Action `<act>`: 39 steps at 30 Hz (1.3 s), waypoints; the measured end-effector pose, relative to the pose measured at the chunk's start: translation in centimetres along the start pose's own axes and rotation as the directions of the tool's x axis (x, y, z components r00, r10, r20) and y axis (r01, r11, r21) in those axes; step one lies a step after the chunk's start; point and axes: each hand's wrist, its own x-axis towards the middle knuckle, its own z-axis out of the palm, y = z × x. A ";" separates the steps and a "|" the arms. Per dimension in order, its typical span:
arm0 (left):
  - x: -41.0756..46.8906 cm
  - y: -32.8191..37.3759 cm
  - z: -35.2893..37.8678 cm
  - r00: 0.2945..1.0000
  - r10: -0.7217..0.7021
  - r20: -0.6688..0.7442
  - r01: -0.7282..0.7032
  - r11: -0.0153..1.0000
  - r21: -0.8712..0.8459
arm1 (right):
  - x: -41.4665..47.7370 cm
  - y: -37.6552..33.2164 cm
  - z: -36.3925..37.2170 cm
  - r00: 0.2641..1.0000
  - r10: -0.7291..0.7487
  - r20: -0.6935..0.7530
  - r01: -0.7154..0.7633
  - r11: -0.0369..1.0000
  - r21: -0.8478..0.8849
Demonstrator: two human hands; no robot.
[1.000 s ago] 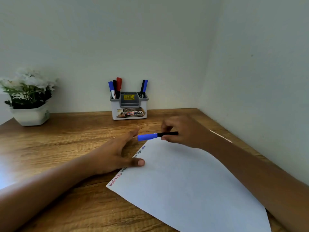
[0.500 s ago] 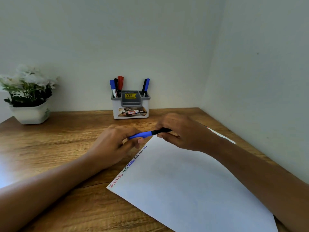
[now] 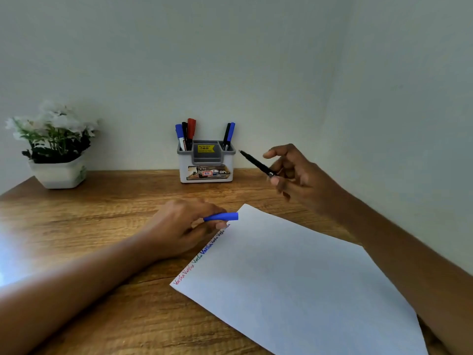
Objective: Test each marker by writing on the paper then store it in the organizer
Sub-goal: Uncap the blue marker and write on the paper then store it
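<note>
The left hand (image 3: 184,226) pinches a blue cap (image 3: 222,216) at the paper (image 3: 294,272) edge. The right hand (image 3: 294,172) grips the uncapped marker (image 3: 256,163) — raised, tip toward the organizer (image 3: 206,162)

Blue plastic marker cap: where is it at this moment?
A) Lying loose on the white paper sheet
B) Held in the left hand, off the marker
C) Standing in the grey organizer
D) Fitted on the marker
B: the left hand pinches the blue plastic marker cap by the corner of the white paper sheet, while the right hand holds the uncapped slim black marker body raised, apart from it.
</note>
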 end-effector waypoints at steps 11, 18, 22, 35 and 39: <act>-0.6 -1.5 -0.7 0.925 0.283 0.252 -0.301 0.953 0.036 | 0.1 0.4 2.3 0.964 0.265 -0.007 -0.160 0.602 0.782; -0.5 -1.8 -0.4 0.924 0.310 0.224 -0.307 0.950 -0.050 | 1.5 0.6 5.7 0.904 0.426 0.048 -0.390 0.771 0.504; -0.5 -2.1 -0.2 0.923 0.318 0.216 -0.311 0.948 -0.066 | 2.1 0.9 6.4 0.882 0.422 0.210 -0.465 0.704 0.536; -0.3 -2.1 0.1 0.921 0.314 0.231 -0.303 0.950 -0.079 | 2.1 1.9 7.3 0.903 0.391 0.177 -0.429 0.832 0.352; -0.3 -2.2 0.1 0.922 0.309 0.235 -0.298 0.951 -0.082 | 2.1 2.1 7.4 0.904 0.394 0.169 -0.428 0.846 0.317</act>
